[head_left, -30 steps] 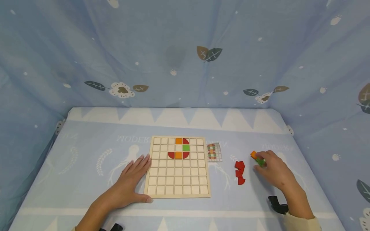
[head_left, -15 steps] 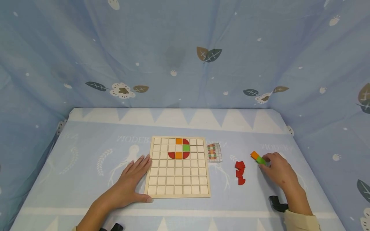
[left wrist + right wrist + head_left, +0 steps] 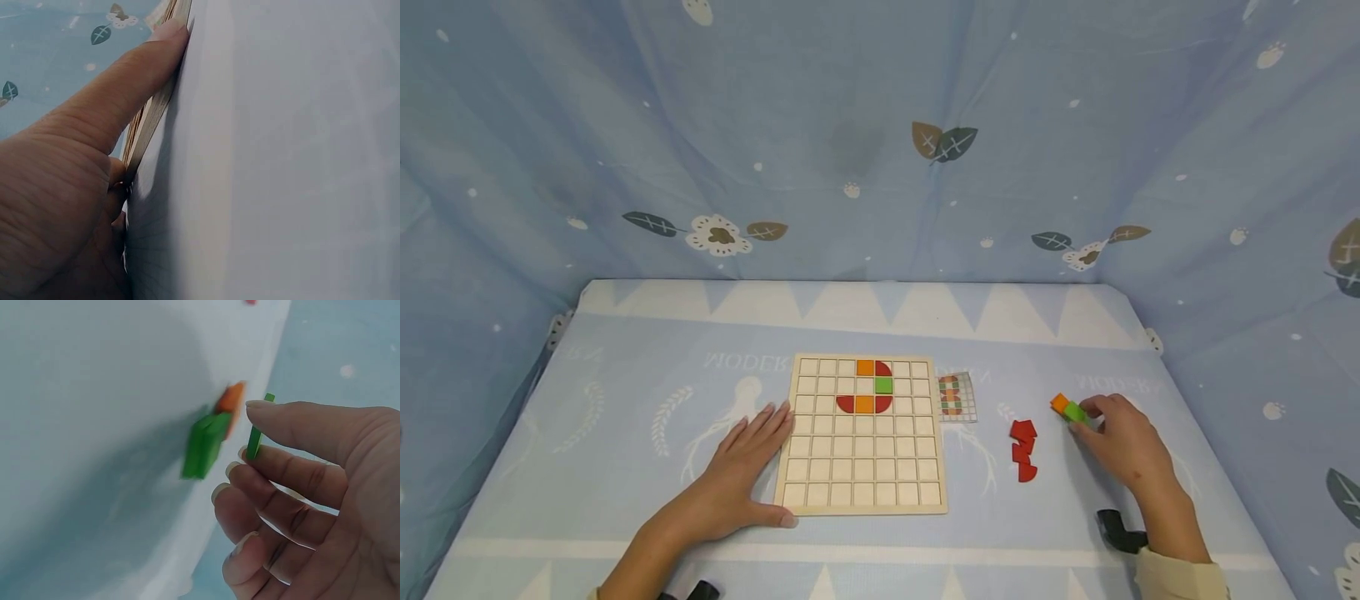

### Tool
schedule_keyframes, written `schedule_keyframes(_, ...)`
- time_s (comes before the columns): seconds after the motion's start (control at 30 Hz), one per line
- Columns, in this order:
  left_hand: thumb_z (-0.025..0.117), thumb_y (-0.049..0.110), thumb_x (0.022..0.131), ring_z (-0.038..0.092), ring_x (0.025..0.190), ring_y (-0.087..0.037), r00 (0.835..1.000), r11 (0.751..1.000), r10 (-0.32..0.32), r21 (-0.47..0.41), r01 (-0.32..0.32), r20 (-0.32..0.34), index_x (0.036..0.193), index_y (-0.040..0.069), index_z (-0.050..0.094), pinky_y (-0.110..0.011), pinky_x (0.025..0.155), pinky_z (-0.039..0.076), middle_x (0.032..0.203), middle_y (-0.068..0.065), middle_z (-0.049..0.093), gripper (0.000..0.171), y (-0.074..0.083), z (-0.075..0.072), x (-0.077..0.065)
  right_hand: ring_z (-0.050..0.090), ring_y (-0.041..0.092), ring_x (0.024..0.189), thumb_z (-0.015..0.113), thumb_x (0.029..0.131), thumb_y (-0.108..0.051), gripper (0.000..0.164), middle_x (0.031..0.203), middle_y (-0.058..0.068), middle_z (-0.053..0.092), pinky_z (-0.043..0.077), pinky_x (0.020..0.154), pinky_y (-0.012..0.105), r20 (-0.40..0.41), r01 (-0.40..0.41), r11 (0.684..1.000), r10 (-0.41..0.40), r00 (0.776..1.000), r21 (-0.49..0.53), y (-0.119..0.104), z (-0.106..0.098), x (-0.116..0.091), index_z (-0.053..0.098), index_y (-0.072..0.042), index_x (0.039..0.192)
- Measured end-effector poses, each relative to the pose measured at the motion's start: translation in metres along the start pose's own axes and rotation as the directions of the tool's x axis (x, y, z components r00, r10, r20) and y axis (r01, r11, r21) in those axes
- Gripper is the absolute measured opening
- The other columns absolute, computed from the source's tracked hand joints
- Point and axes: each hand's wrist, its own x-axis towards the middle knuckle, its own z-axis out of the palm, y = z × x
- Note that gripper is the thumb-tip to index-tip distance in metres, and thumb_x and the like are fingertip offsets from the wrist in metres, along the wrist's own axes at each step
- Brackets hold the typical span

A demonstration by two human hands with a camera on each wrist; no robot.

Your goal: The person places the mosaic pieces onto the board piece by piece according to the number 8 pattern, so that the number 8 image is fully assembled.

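My right hand (image 3: 1126,442) pinches a thin green square tile (image 3: 255,439) between thumb and index finger, with the other fingers curled loosely beneath. Close to its fingertips lie more green tiles (image 3: 203,447) and orange tiles (image 3: 1059,402), side by side on the table. My left hand (image 3: 730,475) rests with fingers spread at the left edge of a wooden grid board (image 3: 850,511); its thumb (image 3: 131,81) touches the board's near corner. Set in the board's upper squares are orange tiles (image 3: 864,404), red quarter-round tiles (image 3: 846,404) and one green tile (image 3: 883,385).
A pattern card (image 3: 957,397) lies against the board's right side, partly under its edge. Several red pieces (image 3: 1023,430) are grouped between the card and my right hand. A blue patterned cloth (image 3: 850,225) walls the table's back and sides.
My right hand has drawn slightly right from over the green tiles, uncovering more of them, and one tile shows between its fingertips. The left hand and board have stayed put.
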Motion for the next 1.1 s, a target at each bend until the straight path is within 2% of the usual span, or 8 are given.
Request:
schedule_keyframes(0.1,0.09,0.061,0.07,0.005,0.161,-0.031,1.0,1.0,0.004,0.003,-0.004,-0.002,0.167,0.007,0.023,-0.042,0.127,-0.005,0.175,-0.004,0.013,0.13,-0.001,0.0,0.0,0.062,0.031,0.085,0.081,0.09,-0.014,0.04,0.108,0.023,0.065,0.059,0.069,0.048,-0.015,0.021,1.0,-0.021,1.0,0.017,-0.011,-0.002,0.002,0.068,0.009,0.12)
schedule_keyframes(0.23,0.09,0.061,0.07,0.005,0.161,-0.031,1.0,1.0,0.003,0.004,-0.003,-0.006,0.167,0.008,0.023,-0.042,0.127,-0.005,0.175,-0.004,0.013,0.13,-0.001,0.001,-0.001,0.062,0.03,0.086,0.082,0.09,-0.013,0.037,0.11,0.021,0.066,0.059,0.069,0.045,-0.041,0.087,0.995,-0.086,0.995,0.038,-0.036,-0.004,0.006,0.07,0.007,0.118)
schedule_keyframes(0.4,0.089,0.062,0.07,0.005,0.161,-0.031,1.0,1.0,-0.003,0.0,0.003,-0.006,0.167,0.008,0.023,-0.044,0.127,-0.005,0.175,-0.003,0.013,0.13,-0.002,0.001,-0.001,0.062,0.027,0.088,0.082,0.09,-0.012,0.033,0.112,0.016,0.067,0.057,0.071,0.04,-0.051,0.174,0.984,-0.172,0.984,0.037,-0.079,-0.001,0.016,0.072,0.002,0.118)
schedule_keyframes(0.53,0.089,0.064,0.07,0.004,0.161,-0.03,1.0,1.0,-0.006,-0.003,0.005,-0.002,0.167,0.009,0.023,-0.044,0.127,-0.005,0.175,-0.002,0.012,0.13,-0.003,0.002,-0.001,0.063,0.026,0.09,0.084,0.09,-0.015,0.033,0.111,0.011,0.067,0.055,0.071,0.037,-0.038,0.271,0.962,-0.269,0.962,0.033,-0.117,0.009,0.026,0.074,-0.002,0.118)
schedule_keyframes(0.67,0.088,0.064,0.07,0.004,0.161,-0.029,1.0,1.0,-0.009,-0.007,0.009,0.003,0.168,0.01,0.022,-0.043,0.127,-0.005,0.175,-0.002,0.012,0.13,-0.003,0.002,0.0,0.065,0.024,0.094,0.084,0.091,-0.017,0.031,0.111,0.007,0.068,0.057,0.076,0.039,-0.006,0.389,0.921,-0.389,0.921,0.029,-0.157,0.022,0.037,0.074,-0.005,0.118)
schedule_keyframes(0.8,0.089,0.062,0.07,0.004,0.161,-0.029,1.0,1.0,-0.014,-0.015,0.014,0.006,0.167,0.009,0.022,-0.044,0.127,-0.006,0.175,-0.002,0.011,0.129,-0.003,0.0,-0.001,0.065,0.021,0.099,0.083,0.091,-0.017,0.03,0.111,0.004,0.068,0.058,0.083,0.038,0.04,0.491,0.871,-0.49,0.871,-0.006,-0.196,0.039,0.049,0.075,-0.005,0.118)
schedule_keyframes(0.97,0.09,0.06,0.071,0.003,0.161,-0.03,1.0,1.0,-0.008,-0.029,0.008,0.007,0.168,0.009,0.022,-0.044,0.127,-0.006,0.175,-0.003,0.011,0.129,-0.003,-0.001,-0.001,0.062,0.017,0.095,0.082,0.093,-0.022,0.029,0.108,0.002,0.066,0.057,0.079,0.032,0.142,0.575,0.818,-0.569,0.81,-0.002,-0.229,0.063,0.062,0.076,-0.008,0.118)
schedule_keyframes(1.1,0.089,0.062,0.071,0.003,0.161,-0.029,1.0,1.0,-0.004,-0.024,0.005,0.013,0.168,0.01,0.021,-0.043,0.127,-0.007,0.175,-0.002,0.01,0.129,-0.003,-0.001,-0.001,0.056,0.015,0.088,0.079,0.097,-0.026,0.026,0.103,0.0,0.062,0.053,0.07,0.03,0.211,0.613,0.79,-0.599,0.773,-0.002,-0.244,0.076,0.068,0.075,-0.011,0.117)
